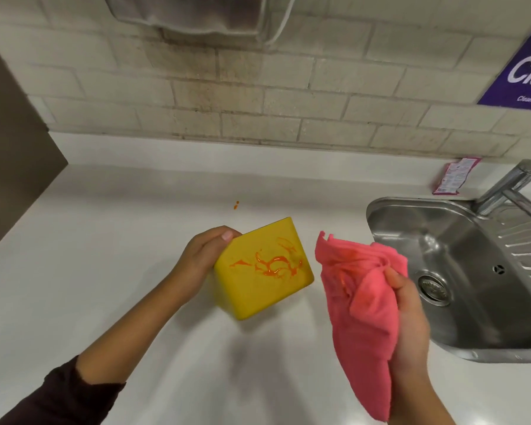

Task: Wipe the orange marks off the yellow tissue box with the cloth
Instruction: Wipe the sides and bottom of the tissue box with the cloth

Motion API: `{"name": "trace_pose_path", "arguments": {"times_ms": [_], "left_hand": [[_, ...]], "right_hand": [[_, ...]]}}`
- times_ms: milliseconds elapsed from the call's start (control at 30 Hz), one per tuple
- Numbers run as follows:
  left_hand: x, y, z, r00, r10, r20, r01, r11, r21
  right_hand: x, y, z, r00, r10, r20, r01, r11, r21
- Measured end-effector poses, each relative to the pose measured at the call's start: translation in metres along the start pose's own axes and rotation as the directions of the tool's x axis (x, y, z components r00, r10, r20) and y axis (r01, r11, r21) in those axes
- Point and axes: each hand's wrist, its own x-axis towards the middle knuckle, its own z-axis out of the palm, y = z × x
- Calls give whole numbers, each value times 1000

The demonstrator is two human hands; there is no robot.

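At about nine o'clock of the scene's middle, the left hand (201, 262) is wrapped around the far-left side of the yellow tissue box (262, 269), thumb up on its top edge, fingers hidden behind it. It holds the box tipped on the white counter (105, 240), with the soiled face turned up toward the camera. The orange marks (272, 263) sprawl across the middle of that face and run toward its three o'clock edge. Just beside that edge, not touching it, hangs the pink cloth (362, 299), bunched and gripped in the closed right hand (410, 314), with an orange smear already on its folds. The marks lie at roughly nine to ten o'clock from the right hand, so the coming wipe probably calls for a short sweep leftward while the left hand braces the box. At three o'clock sits the steel sink (460, 259). A small orange drop (236, 205) lies on the counter at twelve o'clock of the box.
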Motion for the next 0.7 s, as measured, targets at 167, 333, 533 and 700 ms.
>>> {"name": "trace_pose_path", "arguments": {"times_ms": [167,333,533,700], "left_hand": [[-1,-3,0,999,17,34,-17,1000,-15],[1,-4,0,1000,4,8,-3,999,-38],[1,-4,2,1000,26,-10,-27,998,-58],[3,-5,1,999,15,-30,-17,998,-64]], "right_hand": [[8,13,36,949,-307,71,313,894,-321],[9,41,52,898,-374,233,431,855,-288],[15,62,59,825,-459,331,549,790,-273],[25,71,55,685,-506,524,727,513,-456]]}}
